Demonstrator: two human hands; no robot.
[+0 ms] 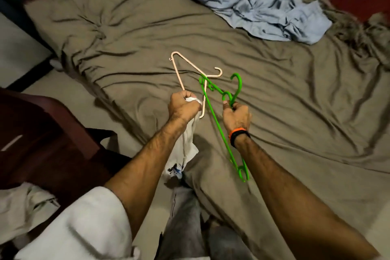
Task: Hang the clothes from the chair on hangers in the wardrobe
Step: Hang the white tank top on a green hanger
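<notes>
Olive-brown sheeting covers the bed (274,95), rumpled throughout, and we stand at its near edge looking down. Toward the far right corner of the bed lies a crumpled pale blue garment (263,10). Beside the bed's near left corner stands a dark wooden chair (42,133), with light cloth (23,207) heaped at its near side. Our left hand (183,107) is closed in a fist around a bunched white garment (183,148), which hangs down from the fist over the bed's near edge. Green hangers (213,116), at least two nested together, are gripped at the necks below their hooks by the curled fingers of our right hand (237,117); their bars slant down toward us under the wrist, which carries an orange and black band (238,134). A pale pink hanger (181,74) lies near the middle of the bed, just beyond both hands, its lower arm crossing beneath the green ones.
</notes>
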